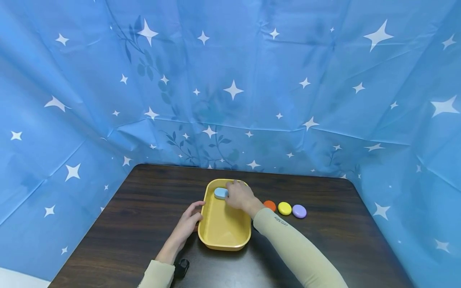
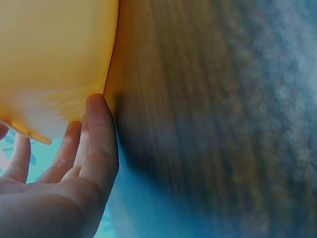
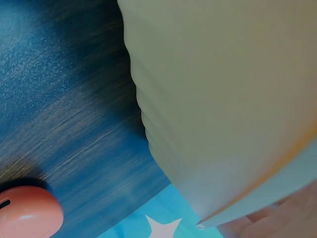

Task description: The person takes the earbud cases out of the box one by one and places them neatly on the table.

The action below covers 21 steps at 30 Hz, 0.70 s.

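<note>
A yellow rectangular tray (image 1: 225,232) stands on the dark wooden table. My left hand (image 1: 189,224) is at its left side; in the left wrist view the fingertips (image 2: 96,106) touch the outer wall, fingers fairly straight. My right hand (image 1: 239,195) reaches inside the tray's far right corner, its fingers bent downward. Right beside those fingers lies a light blue oval piece (image 1: 221,193), its right end overlapped by the hand. I cannot tell whether the right hand grips anything. The right wrist view shows only a bit of that hand (image 3: 287,220) behind the tray wall.
Right of the tray sit three smooth rounded pieces in a row: orange-red (image 1: 269,205), yellow (image 1: 285,208) and purple (image 1: 299,211). The orange one has a dark slot in its side. A blue curtain with white stars (image 1: 230,100) hangs behind the table (image 1: 151,200).
</note>
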Each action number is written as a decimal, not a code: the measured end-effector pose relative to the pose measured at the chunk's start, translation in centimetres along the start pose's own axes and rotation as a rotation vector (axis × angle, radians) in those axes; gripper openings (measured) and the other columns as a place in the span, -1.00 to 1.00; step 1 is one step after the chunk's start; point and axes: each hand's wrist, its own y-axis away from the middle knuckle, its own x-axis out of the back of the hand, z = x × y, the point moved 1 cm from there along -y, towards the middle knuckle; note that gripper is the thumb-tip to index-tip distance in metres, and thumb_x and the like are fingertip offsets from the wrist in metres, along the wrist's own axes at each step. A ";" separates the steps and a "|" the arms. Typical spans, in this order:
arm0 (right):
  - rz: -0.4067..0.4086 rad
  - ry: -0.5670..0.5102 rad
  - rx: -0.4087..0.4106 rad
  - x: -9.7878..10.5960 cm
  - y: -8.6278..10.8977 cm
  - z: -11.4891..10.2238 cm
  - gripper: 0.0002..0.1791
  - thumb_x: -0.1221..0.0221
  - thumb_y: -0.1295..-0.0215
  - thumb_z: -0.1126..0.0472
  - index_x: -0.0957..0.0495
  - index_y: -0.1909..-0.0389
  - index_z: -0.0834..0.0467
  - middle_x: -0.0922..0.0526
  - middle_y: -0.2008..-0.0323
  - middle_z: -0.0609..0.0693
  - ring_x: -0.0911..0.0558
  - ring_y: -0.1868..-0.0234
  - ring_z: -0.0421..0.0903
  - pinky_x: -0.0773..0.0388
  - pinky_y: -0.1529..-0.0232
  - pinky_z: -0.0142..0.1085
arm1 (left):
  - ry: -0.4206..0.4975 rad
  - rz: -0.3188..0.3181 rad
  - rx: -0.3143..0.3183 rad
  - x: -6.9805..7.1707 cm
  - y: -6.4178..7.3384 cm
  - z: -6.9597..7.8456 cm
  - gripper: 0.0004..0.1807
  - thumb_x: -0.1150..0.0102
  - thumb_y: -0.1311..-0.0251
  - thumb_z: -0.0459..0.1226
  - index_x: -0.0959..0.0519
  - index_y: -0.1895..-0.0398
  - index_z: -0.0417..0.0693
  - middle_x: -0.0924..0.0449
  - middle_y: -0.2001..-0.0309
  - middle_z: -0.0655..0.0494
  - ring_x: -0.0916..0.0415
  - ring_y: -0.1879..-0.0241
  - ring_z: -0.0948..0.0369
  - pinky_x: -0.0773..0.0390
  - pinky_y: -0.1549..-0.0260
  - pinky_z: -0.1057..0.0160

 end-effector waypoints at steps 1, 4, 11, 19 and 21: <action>-0.003 -0.001 -0.003 0.0 0.0 0.0 -0.67 -0.14 -0.39 0.13 -0.56 -0.10 0.17 -0.59 0.01 0.15 -0.58 0.01 0.11 -0.55 -0.02 -0.01 | 0.001 0.001 -0.001 0.0 0.0 0.0 -0.45 0.05 -0.31 -0.33 -0.37 -0.41 -0.04 -0.47 -0.25 -0.17 -0.53 -0.08 -0.01 -0.60 0.02 -0.06; -0.017 -0.011 -0.015 -0.2 0.0 -0.1 -0.62 -0.16 -0.39 0.11 -0.54 -0.16 0.16 -0.58 -0.05 0.17 -0.58 -0.02 0.12 -0.55 -0.03 -0.01 | 0.003 0.002 0.003 0.1 0.0 0.0 -0.45 0.04 -0.32 -0.33 -0.37 -0.41 -0.02 -0.48 -0.24 -0.16 -0.54 -0.07 -0.01 -0.59 0.02 -0.06; -0.055 -0.033 -0.032 -0.5 0.0 -0.2 -0.52 -0.15 -0.40 0.10 -0.49 -0.28 0.17 -0.53 -0.14 0.19 -0.54 -0.11 0.14 -0.53 -0.08 0.02 | -0.006 0.006 0.008 0.0 0.2 0.0 -0.44 0.04 -0.31 -0.32 -0.37 -0.41 -0.02 -0.47 -0.26 -0.16 -0.53 -0.09 -0.01 -0.59 0.01 -0.07; -0.054 -0.091 -0.035 -0.6 -0.1 0.0 -0.52 -0.15 -0.37 0.11 -0.50 -0.27 0.18 -0.54 -0.13 0.18 -0.53 -0.09 0.11 -0.51 -0.08 0.00 | 0.004 0.002 0.000 0.0 0.2 0.1 -0.44 0.05 -0.32 -0.33 -0.36 -0.42 -0.01 -0.47 -0.28 -0.16 -0.53 -0.11 -0.01 -0.59 0.02 -0.07; -0.049 -0.112 -0.033 -0.6 -0.1 0.0 -0.55 -0.16 -0.36 0.13 -0.51 -0.22 0.19 -0.55 -0.09 0.17 -0.53 -0.02 0.08 -0.51 -0.02 -0.03 | 0.007 0.001 -0.001 0.0 0.2 0.1 -0.43 0.05 -0.32 -0.33 -0.36 -0.42 -0.02 -0.47 -0.27 -0.16 -0.53 -0.11 -0.02 -0.59 0.03 -0.06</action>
